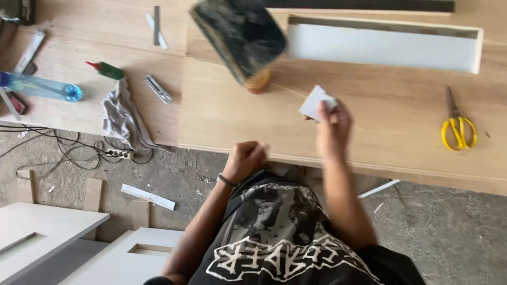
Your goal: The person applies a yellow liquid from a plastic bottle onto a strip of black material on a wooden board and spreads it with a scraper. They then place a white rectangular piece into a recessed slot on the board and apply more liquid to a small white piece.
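Note:
My right hand (pixel 331 129) is over the light wooden panel (pixel 401 132) and grips a small pale flat piece (pixel 316 102), blurred by motion. My left hand (pixel 245 158) is a closed fist at the panel's near edge, with a dark band on its wrist; nothing shows in it. A dark, dirty can (pixel 240 34) with an orange-brown underside stands tilted just beyond, at the panel's far left part.
Yellow-handled scissors (pixel 458 129) lie at the right. A white open box (pixel 385 47) sits at the back. At left lie a grey rag (pixel 120 113), a metal tool (pixel 158 88), a green glue bottle (pixel 108 69) and a clear bottle (pixel 42 87). Cables (pixel 68 153) and white boards (pixel 47 227) are on the floor.

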